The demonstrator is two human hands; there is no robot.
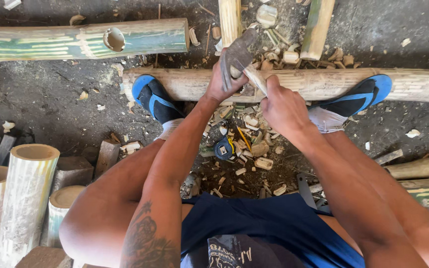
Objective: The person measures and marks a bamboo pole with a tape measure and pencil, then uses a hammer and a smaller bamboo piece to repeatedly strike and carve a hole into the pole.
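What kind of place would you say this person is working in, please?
Probably an informal bamboo workshop on bare ground. A bamboo pole lies pinned under both feet, the left hand and right hand work a blade on it, chips litter the dirt, and cut bamboo sections stand nearby.

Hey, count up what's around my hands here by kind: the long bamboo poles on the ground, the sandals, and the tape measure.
Long bamboo poles lying on the ground: 2
Blue sandals: 2
Tape measure: 1
Total: 5
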